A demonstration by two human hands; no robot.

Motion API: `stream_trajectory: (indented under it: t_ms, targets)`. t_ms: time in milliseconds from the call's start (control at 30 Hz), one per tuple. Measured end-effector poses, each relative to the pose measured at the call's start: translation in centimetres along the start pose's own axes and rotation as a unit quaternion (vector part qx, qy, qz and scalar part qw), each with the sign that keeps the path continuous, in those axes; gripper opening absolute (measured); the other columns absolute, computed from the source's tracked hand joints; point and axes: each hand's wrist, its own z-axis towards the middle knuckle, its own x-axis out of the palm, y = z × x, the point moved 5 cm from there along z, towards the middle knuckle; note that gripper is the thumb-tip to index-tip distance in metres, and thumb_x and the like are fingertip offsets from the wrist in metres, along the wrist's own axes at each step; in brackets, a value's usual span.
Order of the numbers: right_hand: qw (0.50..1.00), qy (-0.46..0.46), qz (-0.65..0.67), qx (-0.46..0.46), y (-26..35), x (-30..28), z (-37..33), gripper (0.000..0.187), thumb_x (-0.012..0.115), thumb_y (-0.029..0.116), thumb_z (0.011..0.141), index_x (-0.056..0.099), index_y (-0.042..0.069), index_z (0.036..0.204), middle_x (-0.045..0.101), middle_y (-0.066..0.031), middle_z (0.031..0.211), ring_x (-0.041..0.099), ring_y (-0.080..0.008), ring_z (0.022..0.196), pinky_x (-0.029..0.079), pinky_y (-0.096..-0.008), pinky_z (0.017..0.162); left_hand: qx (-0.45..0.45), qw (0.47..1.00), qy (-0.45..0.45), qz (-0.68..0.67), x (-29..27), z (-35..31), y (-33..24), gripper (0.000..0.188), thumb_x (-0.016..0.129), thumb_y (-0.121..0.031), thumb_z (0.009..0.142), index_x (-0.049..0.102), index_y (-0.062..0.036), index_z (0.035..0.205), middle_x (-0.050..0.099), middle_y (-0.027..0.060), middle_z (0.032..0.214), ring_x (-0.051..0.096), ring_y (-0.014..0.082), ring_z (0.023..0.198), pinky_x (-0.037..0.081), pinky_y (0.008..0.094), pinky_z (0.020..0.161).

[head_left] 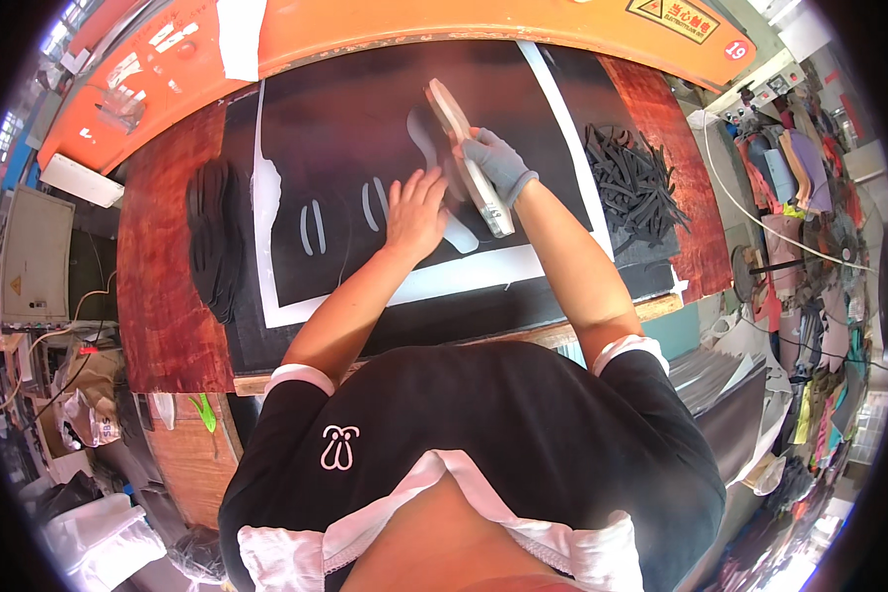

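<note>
My right hand (500,164), in a grey glove, grips a long, narrow, pale-edged cutting die (483,192), which it holds tilted over a black sheet (340,109). Bare and with fingers stretched out, my left hand (418,215) is just left of the die, over the sheet; whether it presses on the sheet I cannot tell. Narrow curved cut-outs (312,228) show pale in the sheet to its left. A longer curved pale opening (421,138) lies beyond its fingertips, and another pale patch (461,235) shows below the die.
An orange machine beam (365,25) spans the far side. Black strips are stacked (213,237) on the reddish board at left, and a loose heap of black strips (633,187) lies at right. A white border (395,294) surrounds the sheet. Hanging pieces (789,163) crowd the far right.
</note>
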Motion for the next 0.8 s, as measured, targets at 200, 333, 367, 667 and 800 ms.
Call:
stream_trajectory:
  t_ms: [200, 333, 367, 667, 800]
  targets:
    - [0.957, 0.137, 0.254, -0.008, 1.1, -0.3, -0.5, 0.032, 0.06, 0.012, 0.079, 0.053, 0.003, 0.11, 0.058, -0.0042, 0.097, 0.057, -0.0082, 0.088, 0.046, -0.0215, 0.073, 0.066, 0.998, 0.011, 0.017, 0.6, -0.6, 1.0, 0.029, 0.056, -0.001, 0.074, 0.058, -0.0053, 0.103, 0.049, 0.0093, 0.131, 0.038, 0.0294, 0.128, 0.027, 0.0491, 0.105]
    - [0.934, 0.08, 0.347, 0.014, 1.4, -3.2, -0.9, 0.027, 0.059, 0.007, 0.079, 0.055, 0.005, 0.105, 0.058, -0.002, 0.099, 0.054, -0.0074, 0.09, 0.044, -0.0186, 0.075, 0.041, 0.995, -0.046, -0.075, 0.6, -0.5, 2.2, 0.028, 0.054, 0.003, 0.076, 0.057, -0.0037, 0.102, 0.052, 0.011, 0.127, 0.042, 0.0321, 0.125, 0.033, 0.0437, 0.103]
    - [0.95, 0.06, 0.307, -0.023, 1.8, -3.7, -1.0, 0.032, 0.06, 0.007, 0.079, 0.054, 0.005, 0.11, 0.059, -0.0025, 0.102, 0.055, -0.0086, 0.094, 0.045, -0.0193, 0.076, 0.038, 0.991, -0.074, -0.102, 0.4, -0.5, 2.5, 0.028, 0.054, 0.002, 0.076, 0.056, -0.0031, 0.104, 0.052, 0.0113, 0.127, 0.042, 0.0326, 0.124, 0.034, 0.0428, 0.103]
    - [0.781, -0.183, -0.596, -0.026, 2.7, -4.1, -4.1, 0.064, 0.067, 0.049, 0.059, 0.057, 0.015, 0.113, 0.049, -0.0134, 0.116, 0.051, -0.0332, 0.108, 0.046, -0.0423, 0.086, 0.109, 0.991, 0.075, -0.009, 0.6, -0.8, 0.0, 0.051, 0.062, -0.037, 0.082, 0.052, -0.0124, 0.125, 0.043, 0.0061, 0.138, 0.034, 0.0287, 0.131, 0.022, 0.0519, 0.108]
    - [0.771, -0.204, -0.603, -0.026, 2.7, -3.6, -4.3, 0.062, 0.067, 0.048, 0.059, 0.059, 0.016, 0.111, 0.05, -0.0129, 0.115, 0.05, -0.0322, 0.106, 0.045, -0.0434, 0.083, 0.099, 0.989, 0.105, 0.012, 0.5, -0.7, -0.3, 0.05, 0.062, -0.04, 0.081, 0.056, -0.0117, 0.121, 0.045, 0.0043, 0.137, 0.033, 0.0269, 0.132, 0.02, 0.055, 0.107]
